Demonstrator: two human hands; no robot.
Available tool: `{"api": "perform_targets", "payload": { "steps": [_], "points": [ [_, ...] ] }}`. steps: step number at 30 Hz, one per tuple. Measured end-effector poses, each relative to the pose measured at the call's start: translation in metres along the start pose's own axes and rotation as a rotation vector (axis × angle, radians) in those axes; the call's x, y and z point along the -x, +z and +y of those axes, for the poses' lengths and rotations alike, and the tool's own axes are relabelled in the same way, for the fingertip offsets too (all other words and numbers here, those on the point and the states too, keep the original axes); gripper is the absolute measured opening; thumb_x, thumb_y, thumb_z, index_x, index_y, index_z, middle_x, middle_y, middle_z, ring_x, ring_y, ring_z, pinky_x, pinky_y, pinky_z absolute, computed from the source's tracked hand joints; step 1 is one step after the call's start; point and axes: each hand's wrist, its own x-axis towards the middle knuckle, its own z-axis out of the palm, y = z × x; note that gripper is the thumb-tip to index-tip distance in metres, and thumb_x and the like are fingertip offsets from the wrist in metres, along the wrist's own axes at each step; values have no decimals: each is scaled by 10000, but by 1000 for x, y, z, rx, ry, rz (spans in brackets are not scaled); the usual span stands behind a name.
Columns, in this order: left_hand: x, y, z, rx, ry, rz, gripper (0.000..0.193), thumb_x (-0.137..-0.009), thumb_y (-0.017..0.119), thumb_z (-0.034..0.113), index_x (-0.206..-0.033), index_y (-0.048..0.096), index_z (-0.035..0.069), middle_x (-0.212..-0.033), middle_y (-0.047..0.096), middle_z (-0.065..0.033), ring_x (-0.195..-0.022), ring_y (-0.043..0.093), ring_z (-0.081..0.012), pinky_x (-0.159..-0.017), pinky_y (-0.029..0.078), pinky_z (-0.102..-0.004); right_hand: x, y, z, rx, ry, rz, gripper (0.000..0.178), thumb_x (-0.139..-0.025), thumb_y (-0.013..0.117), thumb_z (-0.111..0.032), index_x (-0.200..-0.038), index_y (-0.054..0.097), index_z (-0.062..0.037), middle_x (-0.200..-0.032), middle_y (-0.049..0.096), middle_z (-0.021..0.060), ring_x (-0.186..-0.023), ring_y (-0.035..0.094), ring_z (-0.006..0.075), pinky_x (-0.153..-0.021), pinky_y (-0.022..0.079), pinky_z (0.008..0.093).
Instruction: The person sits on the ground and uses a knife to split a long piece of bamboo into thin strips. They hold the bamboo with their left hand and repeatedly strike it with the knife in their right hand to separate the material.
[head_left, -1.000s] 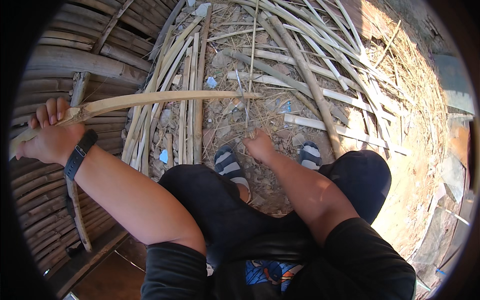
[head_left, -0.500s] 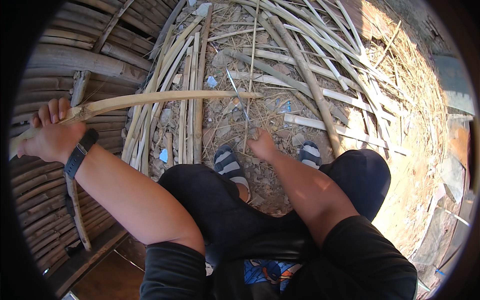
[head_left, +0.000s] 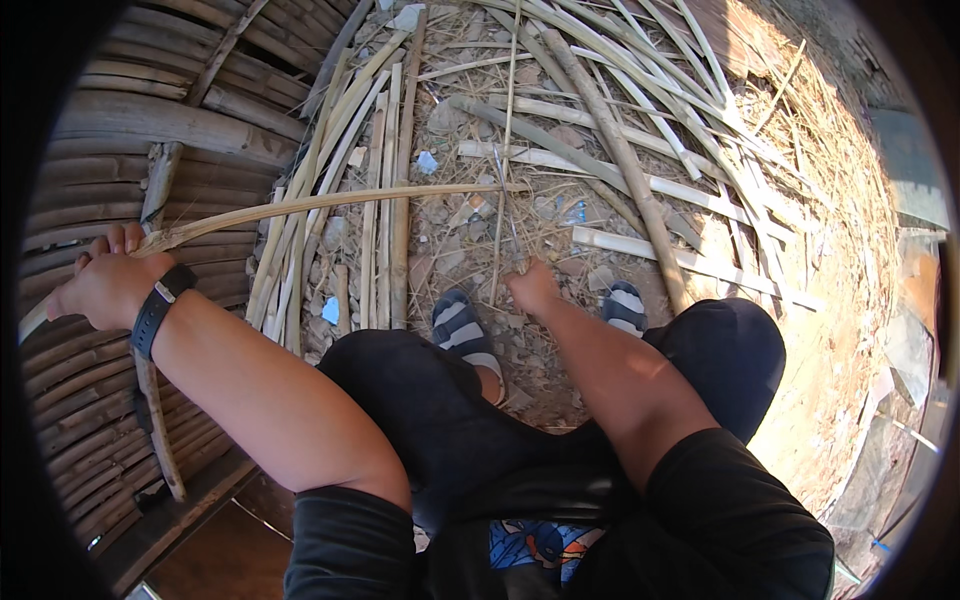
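Observation:
My left hand, with a dark band at the wrist, is wrapped around a long, slightly curved bamboo strip at the left. The strip reaches across the middle, its far end just past the blade. Closed in front of my feet, my right hand grips a knife whose thin blade points away from me and crosses the strip close to its end. Most of the knife's handle is hidden inside the fist. Whether the blade touches the strip or only overlaps it, I cannot tell.
Several split bamboo strips lie lengthwise left of my feet. A bamboo pile with a thick pole spreads at the far right. A slatted bamboo wall stands at the left. Stones and straw litter the ground around my sandals.
The knife blade has turned more upright and now shows nearly edge-on. The bamboo strip has rolled in my left hand and looks narrower. Both hands have barely shifted.

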Motion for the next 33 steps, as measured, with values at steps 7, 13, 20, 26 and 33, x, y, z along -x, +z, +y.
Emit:
{"api": "perform_targets", "payload": {
  "steps": [7, 13, 20, 26, 33],
  "points": [
    [1, 4, 3, 21, -6, -53, 614, -980, 181, 654, -878, 363, 77, -692, 365, -91, -575, 315, -220, -488, 271, -338, -2, 17, 2, -62, -165, -52, 386, -790, 655, -213, -1089, 616, 28, -775, 685, 188, -636, 683, 287, -682, 539, 398],
    [-4, -3, 1, 106, -18, -178, 609, -957, 215, 692, -845, 361, 111, -678, 342, -51, -549, 273, -182, -457, 267, -321, -10, 0, 0, -46, 10, -148, 464, -786, 672, -230, -1145, 574, 45, -791, 679, 188, -597, 668, 267, -660, 541, 388],
    [-37, -11, -7, 509, -228, -697, 714, -846, 274, 832, -690, 413, 149, -555, 332, 4, -485, 296, -137, -450, 251, -254, 25, -2, -59, -174, -127, -261, 476, -784, 666, -198, -1163, 562, 68, -797, 676, 198, -613, 664, 260, -626, 536, 388],
    [-46, -13, 1, 591, -300, -879, 739, -808, 281, 861, -646, 423, 153, -519, 331, 7, -465, 292, -131, -447, 242, -258, 67, 12, -112, 44, -620, -213, 502, -768, 671, -220, -1161, 578, 79, -896, 673, 264, -803, 687, 354, -748, 534, 420],
    [-27, -5, -1, 633, -288, -893, 707, -821, 281, 826, -643, 431, 159, -512, 342, 12, -455, 291, -116, -451, 237, -246, -15, -6, 6, -116, -5, -117, 411, -810, 645, -217, -1113, 595, 56, -809, 683, 185, -685, 680, 277, -639, 535, 383]
  ]
}}
